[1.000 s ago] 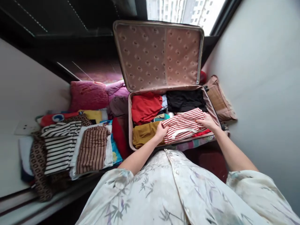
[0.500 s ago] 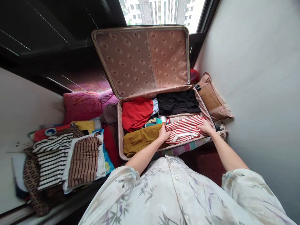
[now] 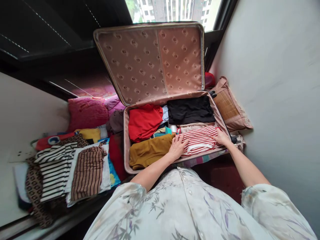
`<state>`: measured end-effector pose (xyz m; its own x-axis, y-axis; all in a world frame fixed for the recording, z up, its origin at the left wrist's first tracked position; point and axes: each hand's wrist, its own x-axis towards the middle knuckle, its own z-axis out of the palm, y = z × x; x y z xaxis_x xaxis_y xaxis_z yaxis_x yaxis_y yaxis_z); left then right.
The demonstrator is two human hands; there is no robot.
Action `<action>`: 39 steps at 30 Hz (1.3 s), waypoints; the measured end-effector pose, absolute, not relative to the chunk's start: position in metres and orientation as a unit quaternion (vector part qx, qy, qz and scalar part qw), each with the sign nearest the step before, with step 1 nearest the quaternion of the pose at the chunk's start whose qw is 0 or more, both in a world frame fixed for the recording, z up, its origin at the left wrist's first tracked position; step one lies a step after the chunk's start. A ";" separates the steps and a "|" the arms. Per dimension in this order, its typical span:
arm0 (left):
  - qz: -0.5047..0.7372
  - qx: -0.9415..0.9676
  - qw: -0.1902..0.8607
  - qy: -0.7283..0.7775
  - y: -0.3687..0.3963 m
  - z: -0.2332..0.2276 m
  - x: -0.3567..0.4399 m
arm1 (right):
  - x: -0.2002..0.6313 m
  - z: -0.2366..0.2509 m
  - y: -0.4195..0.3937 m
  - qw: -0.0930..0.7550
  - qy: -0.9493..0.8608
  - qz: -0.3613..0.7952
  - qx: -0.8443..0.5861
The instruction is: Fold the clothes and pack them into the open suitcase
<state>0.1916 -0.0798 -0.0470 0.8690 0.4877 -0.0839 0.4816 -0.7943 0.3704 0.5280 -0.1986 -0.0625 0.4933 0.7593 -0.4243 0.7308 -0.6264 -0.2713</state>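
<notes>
Both hands lie flat, fingers spread, grasping nothing: the left hand [image 3: 178,145] and right hand [image 3: 221,136] press a folded red-and-white striped garment [image 3: 200,140] in the near right corner of the open beige fabric suitcase [image 3: 126,140], beside a mustard folded cloth [image 3: 147,151].

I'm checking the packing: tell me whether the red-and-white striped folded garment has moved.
Yes. The red-and-white striped folded garment has sunk lower into the open suitcase, nearer its front rim, under both hands.

We stretch both bare forearms forward, our left hand [image 3: 178,146] lying flat, fingers spread (palm down), our right hand [image 3: 221,137] likewise flat, fingers together.
</notes>
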 end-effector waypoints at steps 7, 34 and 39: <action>0.030 0.925 0.270 0.266 -0.088 -0.046 0.203 | 0.505 -0.037 -0.197 -0.065 -0.443 0.194 -0.873; 0.334 0.622 0.255 0.661 -0.049 0.003 -0.100 | 0.381 -0.042 -0.124 -0.105 -0.655 0.144 -0.734; 0.239 0.480 0.106 0.838 -0.053 -0.012 -0.256 | 0.222 0.007 -0.030 0.004 -0.770 0.173 -0.614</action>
